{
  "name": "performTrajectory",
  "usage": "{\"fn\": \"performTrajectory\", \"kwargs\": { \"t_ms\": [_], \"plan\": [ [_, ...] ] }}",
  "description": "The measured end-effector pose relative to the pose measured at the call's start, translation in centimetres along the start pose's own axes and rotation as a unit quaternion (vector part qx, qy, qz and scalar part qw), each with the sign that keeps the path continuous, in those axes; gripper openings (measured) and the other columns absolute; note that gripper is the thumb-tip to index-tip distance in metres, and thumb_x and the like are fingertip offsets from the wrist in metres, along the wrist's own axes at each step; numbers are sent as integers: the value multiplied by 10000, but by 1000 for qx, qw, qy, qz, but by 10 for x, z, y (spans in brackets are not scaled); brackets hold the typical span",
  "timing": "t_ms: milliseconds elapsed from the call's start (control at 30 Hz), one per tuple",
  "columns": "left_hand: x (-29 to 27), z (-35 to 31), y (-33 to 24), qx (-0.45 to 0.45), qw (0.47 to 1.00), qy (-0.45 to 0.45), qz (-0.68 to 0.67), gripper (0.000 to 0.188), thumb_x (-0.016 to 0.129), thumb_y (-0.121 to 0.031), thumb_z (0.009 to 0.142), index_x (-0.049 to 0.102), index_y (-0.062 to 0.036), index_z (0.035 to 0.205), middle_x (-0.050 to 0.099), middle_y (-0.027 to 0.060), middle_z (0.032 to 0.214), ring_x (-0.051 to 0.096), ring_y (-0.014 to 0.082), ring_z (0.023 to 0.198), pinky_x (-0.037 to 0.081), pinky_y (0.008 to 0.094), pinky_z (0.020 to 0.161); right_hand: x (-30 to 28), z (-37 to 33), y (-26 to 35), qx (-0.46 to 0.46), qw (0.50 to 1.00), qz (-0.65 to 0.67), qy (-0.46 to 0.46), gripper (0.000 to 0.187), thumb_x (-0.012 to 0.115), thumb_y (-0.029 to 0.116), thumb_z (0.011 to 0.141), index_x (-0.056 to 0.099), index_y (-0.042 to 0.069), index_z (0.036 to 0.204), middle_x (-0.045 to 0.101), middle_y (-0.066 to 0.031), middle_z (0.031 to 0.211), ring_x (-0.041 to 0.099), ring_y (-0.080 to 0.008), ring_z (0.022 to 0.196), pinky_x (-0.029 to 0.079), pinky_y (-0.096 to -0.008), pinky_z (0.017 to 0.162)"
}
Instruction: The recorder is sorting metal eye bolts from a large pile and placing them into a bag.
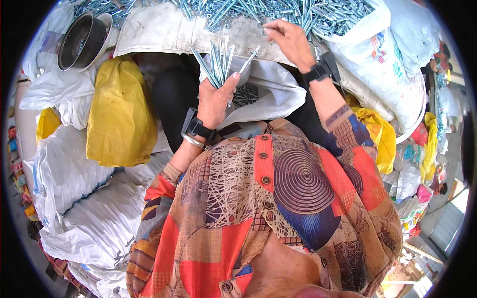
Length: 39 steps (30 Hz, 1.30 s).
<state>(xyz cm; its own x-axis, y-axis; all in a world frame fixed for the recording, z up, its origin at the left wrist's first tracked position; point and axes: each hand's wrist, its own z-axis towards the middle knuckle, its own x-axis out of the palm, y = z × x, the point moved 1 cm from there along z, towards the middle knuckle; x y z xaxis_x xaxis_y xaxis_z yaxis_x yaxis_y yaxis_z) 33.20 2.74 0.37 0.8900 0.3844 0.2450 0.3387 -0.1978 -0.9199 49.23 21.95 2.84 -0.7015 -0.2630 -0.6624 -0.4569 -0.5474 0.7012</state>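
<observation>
My left hand (216, 99) is closed around a fanned bundle of long, thin silvery bolts (218, 64), their ends pointing up and outward. Below it an open white sack (283, 92) lies between my knees, with more bolts (246, 94) inside. My right hand (290, 42) hovers at the front of the work surface, thumb and fingers drawn together. Whatever may be between those fingertips is too small to make out. Just beyond spreads a large pile of loose bolts and small nuts (238, 11).
A pale cloth-like sheet (159, 30) covers the work surface's front edge. At the far left sits a dark metal bowl (77, 42). A yellow bag (121, 114) and white woven sacks (94, 198) lie to my left. A white plastic bag (375, 54) bulges at the right.
</observation>
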Motion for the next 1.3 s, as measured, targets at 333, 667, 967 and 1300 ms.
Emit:
{"fn": "performTrajectory", "kwargs": {
  "t_ms": [333, 667, 967, 1300],
  "plan": [
    [3, 4, 4, 14, 998, 20, -51, 221, 745, -220, 896, 578, -77, 880, 558, -27, 699, 469, 50, 557, 352, 215, 466, 12, -47, 27, 73, 958, 277, 13, 185, 599, 58, 954, 656, -22, 1111, 701, -70, 910, 682, -123, 842, 543, -250, 759],
    [-2, 1, 6, 54, 998, 3, -10, 206, 757, -208, 884, 609, -71, 838, 572, -25, 690, 470, 48, 564, 359, 219, 488, 22, -53, 35, 71, 926, 367, -59, 121, 622, 42, 938, 645, -15, 1043, 705, -76, 906, 688, -135, 826, 548, -256, 740],
    [-2, -1, 3, 32, 999, -16, -20, 204, 671, -240, 953, 614, -64, 868, 563, -30, 689, 472, 46, 563, 350, 214, 477, 22, -58, 50, -41, 985, 137, -95, 107, 637, 74, 942, 650, -10, 1006, 708, -65, 843, 684, -123, 787, 526, -242, 722],
    [-7, 8, 10, 47, 995, -27, 85, 175, 674, -211, 950, 619, -60, 880, 556, -26, 676, 464, 46, 544, 335, 212, 458, 31, -53, 42, 105, 865, 483, -86, 336, 667, 11, 874, 591, -45, 1197, 700, -85, 906, 674, -151, 801, 519, -270, 763]
  ]
}}
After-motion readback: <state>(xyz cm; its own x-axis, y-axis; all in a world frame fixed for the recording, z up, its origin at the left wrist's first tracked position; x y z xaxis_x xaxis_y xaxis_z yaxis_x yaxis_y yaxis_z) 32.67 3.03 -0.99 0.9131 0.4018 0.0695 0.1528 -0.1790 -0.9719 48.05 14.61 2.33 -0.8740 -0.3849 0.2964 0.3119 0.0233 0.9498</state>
